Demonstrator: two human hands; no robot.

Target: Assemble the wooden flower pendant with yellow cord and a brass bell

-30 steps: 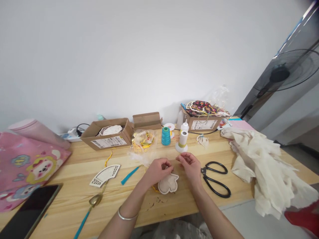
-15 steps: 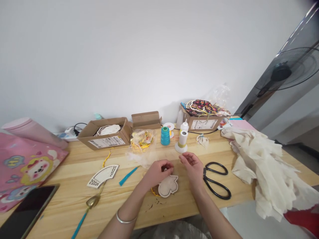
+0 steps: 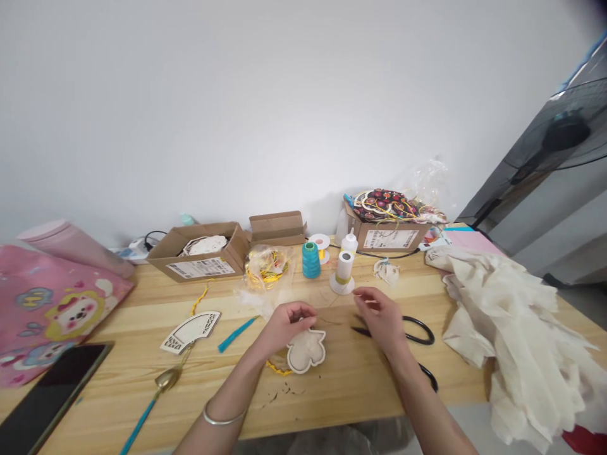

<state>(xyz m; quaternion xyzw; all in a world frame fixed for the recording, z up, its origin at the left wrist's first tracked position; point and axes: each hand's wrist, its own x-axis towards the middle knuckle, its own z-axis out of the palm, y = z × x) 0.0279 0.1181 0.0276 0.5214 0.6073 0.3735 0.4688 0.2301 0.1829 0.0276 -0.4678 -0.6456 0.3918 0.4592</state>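
Observation:
My left hand (image 3: 290, 323) is closed at the top edge of a pale, scallop-edged ornament (image 3: 306, 351), which lies over a yellow braided cord (image 3: 279, 369). To the right, my right hand (image 3: 383, 319) has its fingers curled, thumb and index close together; anything between them is too small to make out. A thin dark thread runs on the table between the hands. Black-handled scissors (image 3: 420, 330) lie partly under my right hand and forearm, blades pointing left. Beyond the hands stand a teal thread cone (image 3: 311, 260) and a white spool (image 3: 344, 268).
Cardboard boxes (image 3: 203, 253) line the wall beside a plastic bag of yellow cords (image 3: 268, 268). A fan-shaped piece (image 3: 192, 331), teal tassel (image 3: 237, 333) and phone (image 3: 52, 398) lie left. Cream cloth (image 3: 507, 328) covers the right side.
My right hand has moved right, over the scissors, away from my left hand. My left hand and the ornament appear slightly further left as the view has shifted.

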